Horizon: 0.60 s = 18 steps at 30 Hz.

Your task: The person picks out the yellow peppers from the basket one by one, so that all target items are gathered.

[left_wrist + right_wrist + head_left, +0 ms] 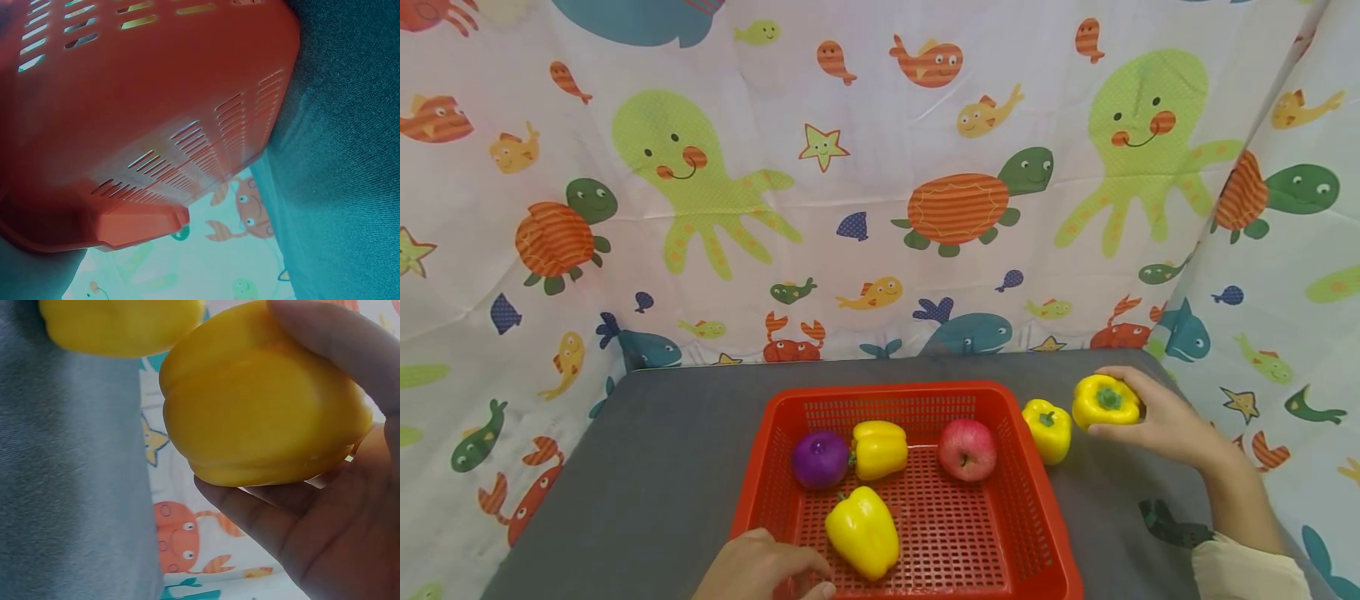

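One yellow pepper pinched in our right hand suggests carrying; next calls for steady lowering; we can't tell whether our left hand grips

The basket is smooth, glossy plastic; the 4 peppers and the apple look smooth and shiny. The grey cloth looks matt, slightly rough; the far curtain, creased fabric.

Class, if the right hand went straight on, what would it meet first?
Probably the other yellow pepper outside the red basket, beyond the held pepper; depth is unclear, so the right hand might pass above.
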Each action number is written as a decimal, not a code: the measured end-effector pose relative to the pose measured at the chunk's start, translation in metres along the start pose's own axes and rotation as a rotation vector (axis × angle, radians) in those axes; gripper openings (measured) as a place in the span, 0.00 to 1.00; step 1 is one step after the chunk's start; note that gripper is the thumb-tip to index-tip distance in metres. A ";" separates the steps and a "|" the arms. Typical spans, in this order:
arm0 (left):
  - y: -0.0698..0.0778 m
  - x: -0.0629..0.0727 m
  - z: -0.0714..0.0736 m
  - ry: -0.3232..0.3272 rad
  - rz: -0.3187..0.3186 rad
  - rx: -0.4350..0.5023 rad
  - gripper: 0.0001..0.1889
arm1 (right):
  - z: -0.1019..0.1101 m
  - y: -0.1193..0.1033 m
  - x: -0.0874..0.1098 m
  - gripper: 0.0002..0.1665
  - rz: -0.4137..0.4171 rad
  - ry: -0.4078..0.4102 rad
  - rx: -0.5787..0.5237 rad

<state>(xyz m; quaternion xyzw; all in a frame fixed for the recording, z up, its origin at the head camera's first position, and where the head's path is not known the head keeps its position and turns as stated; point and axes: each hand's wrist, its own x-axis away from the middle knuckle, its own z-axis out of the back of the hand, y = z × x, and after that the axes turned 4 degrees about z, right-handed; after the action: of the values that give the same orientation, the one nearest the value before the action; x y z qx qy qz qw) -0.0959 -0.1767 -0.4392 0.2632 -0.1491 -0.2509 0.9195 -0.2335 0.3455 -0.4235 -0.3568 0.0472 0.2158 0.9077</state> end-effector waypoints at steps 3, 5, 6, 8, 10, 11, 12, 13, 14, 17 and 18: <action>0.000 0.000 0.000 0.000 0.004 -0.002 0.16 | -0.003 0.006 0.000 0.44 -0.023 -0.018 -0.007; 0.001 0.000 0.000 0.000 0.006 -0.006 0.16 | -0.005 0.010 0.000 0.44 -0.030 -0.030 -0.018; 0.001 0.000 0.000 0.000 0.006 -0.007 0.16 | -0.005 0.012 0.000 0.44 -0.026 -0.033 -0.023; 0.001 0.000 0.000 -0.001 0.007 -0.011 0.16 | -0.007 0.016 0.000 0.44 -0.027 -0.033 -0.029; 0.001 0.000 0.000 -0.003 0.005 -0.012 0.16 | -0.010 0.020 0.000 0.43 -0.035 -0.030 -0.021; 0.000 0.000 0.000 -0.003 0.004 -0.012 0.16 | -0.011 0.022 0.000 0.43 -0.042 -0.028 -0.019; 0.000 0.000 0.000 -0.002 0.003 -0.010 0.16 | -0.012 0.024 0.000 0.43 -0.046 -0.030 -0.016; 0.000 0.000 0.000 -0.002 0.002 -0.011 0.16 | -0.013 0.026 0.000 0.43 -0.049 -0.030 -0.012; 0.000 0.000 0.000 0.000 0.002 -0.010 0.16 | -0.014 0.028 0.000 0.43 -0.048 -0.031 -0.007; 0.000 0.000 0.000 -0.003 0.010 -0.009 0.16 | -0.016 0.032 0.000 0.44 -0.050 -0.036 0.002; 0.001 0.000 0.000 -0.006 0.016 -0.009 0.16 | -0.017 0.033 0.000 0.44 -0.051 -0.037 0.006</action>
<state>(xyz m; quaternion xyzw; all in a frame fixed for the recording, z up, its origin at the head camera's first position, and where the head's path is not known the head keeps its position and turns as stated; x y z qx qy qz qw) -0.0959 -0.1762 -0.4390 0.2572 -0.1529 -0.2450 0.9222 -0.2461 0.3558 -0.4570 -0.3510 0.0218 0.1989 0.9147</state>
